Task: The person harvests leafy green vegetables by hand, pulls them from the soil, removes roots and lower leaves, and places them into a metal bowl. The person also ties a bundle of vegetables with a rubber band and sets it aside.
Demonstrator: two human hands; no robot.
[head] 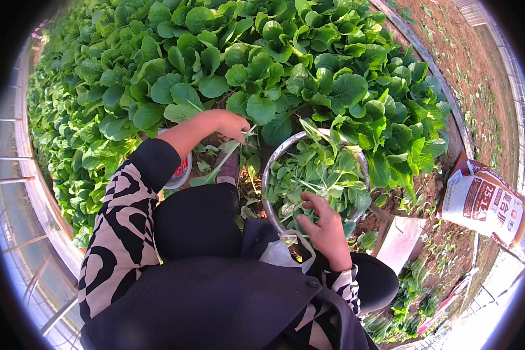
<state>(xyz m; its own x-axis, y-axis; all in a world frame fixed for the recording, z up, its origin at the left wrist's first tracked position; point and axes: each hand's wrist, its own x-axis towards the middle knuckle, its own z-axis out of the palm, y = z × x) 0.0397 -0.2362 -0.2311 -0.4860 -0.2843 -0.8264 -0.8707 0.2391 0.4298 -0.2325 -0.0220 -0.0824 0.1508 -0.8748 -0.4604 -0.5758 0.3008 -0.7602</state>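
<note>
My left hand [232, 126] is closed around the stem of a leafy green plant [224, 162], whose long leaf hangs down beside my shoe [228, 168]. The hand is low, at the near edge of a dense bed of leafy greens [201, 57]. To the right, a round metal basin [269, 175] is heaped with picked greens [317, 170]. Over the basin's near rim is my right hand [326, 229], thumb and fingers apart, with nothing visible between them. A whitish plastic bag [282, 253] lies by the rim, below that hand.
Left of my shoe, a clear plastic tub [184, 179] with red contents is partly hidden by my arm. A pale board [400, 243] lies right of my knee. Farther right is a printed fertilizer sack [485, 205]. More greens [407, 297] lie on the soil behind it.
</note>
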